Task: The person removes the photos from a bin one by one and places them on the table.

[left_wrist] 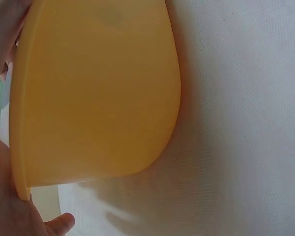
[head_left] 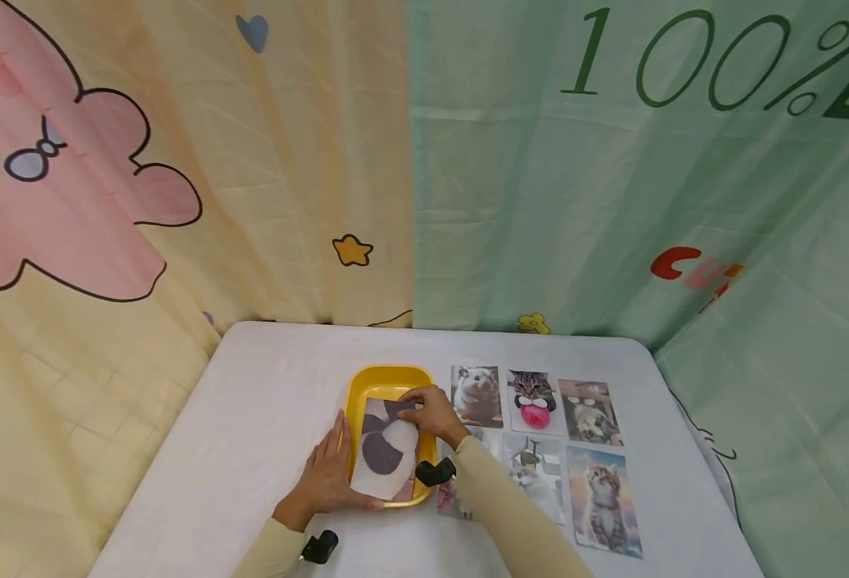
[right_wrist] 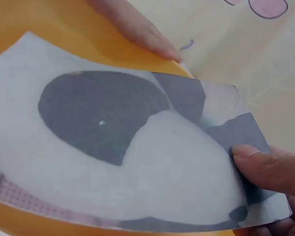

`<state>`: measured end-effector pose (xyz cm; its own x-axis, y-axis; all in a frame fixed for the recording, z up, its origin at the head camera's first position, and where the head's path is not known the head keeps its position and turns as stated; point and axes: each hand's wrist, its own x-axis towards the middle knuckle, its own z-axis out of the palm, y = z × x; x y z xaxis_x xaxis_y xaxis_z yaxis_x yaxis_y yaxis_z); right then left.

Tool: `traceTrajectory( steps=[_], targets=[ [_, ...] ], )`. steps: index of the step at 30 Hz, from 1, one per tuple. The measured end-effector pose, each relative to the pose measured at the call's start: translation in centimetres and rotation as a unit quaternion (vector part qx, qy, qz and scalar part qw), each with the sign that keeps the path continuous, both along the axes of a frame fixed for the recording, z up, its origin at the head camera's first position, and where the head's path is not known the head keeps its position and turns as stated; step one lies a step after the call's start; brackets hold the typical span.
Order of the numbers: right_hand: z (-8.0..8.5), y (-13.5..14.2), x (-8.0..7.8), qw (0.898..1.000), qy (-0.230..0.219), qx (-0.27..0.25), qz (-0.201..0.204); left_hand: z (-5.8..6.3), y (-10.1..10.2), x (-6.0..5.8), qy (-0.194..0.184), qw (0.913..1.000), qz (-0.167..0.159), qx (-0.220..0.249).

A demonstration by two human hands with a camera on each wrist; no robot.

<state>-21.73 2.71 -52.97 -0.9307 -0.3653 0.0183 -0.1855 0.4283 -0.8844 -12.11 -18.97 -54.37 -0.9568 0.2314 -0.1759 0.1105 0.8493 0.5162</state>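
Note:
A yellow plastic tray (head_left: pixel 390 371) stands on the table, deep-walled in the left wrist view (left_wrist: pixel 98 98). My right hand (head_left: pixel 433 413) pinches the far end of a picture card (head_left: pixel 401 440) over the tray, thumb on top and fingers underneath. White with large dark grey patches, the card's print (right_wrist: pixel 187 162) bends slightly in the right wrist view. Along the tray's left side rests my left hand (head_left: pixel 326 475), its fingers straight against the rim and its thumb stretched along the near edge. Whatever lies beneath the card in the tray is mostly hidden.
Right of the tray, picture cards lie in two rows, among them a hamster card (head_left: pixel 476 396), a card of a cat with a pink ball (head_left: pixel 534 401) and a kitten card (head_left: pixel 604 499). My right forearm covers part of the near row. Curtains (head_left: pixel 309 160) hang behind the white table (head_left: pixel 266 385).

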Motion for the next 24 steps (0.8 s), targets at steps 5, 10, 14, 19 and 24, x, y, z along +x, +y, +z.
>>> traceTrajectory(
  steps=[5, 10, 14, 19, 24],
  targets=[
    [-0.4, 1.9, -0.4, 0.999, 0.007, -0.029, -0.023, -0.3, -0.1, 0.0, 0.004, 0.9999, -0.008, -0.005],
    [-0.5, 3.7, -0.5, 0.996, 0.009, -0.066, -0.064, -0.4, -0.2, -0.2, -0.003, 1.0000, -0.007, 0.000],
    [-0.1, 5.3, -0.4, 0.993, 0.030, -0.065, -0.095, -0.5, -0.2, -0.3, -0.009, 0.9999, -0.007, 0.003],
    [0.5, 8.0, -0.4, 0.989, 0.056, -0.071, -0.120, -0.6, -0.4, -0.3, 0.005, 0.9999, -0.012, 0.003],
    [0.7, 12.2, 0.0, 0.986, 0.032, -0.094, -0.131, -0.6, -0.4, -0.5, -0.008, 0.9999, -0.011, 0.002]
  ],
)
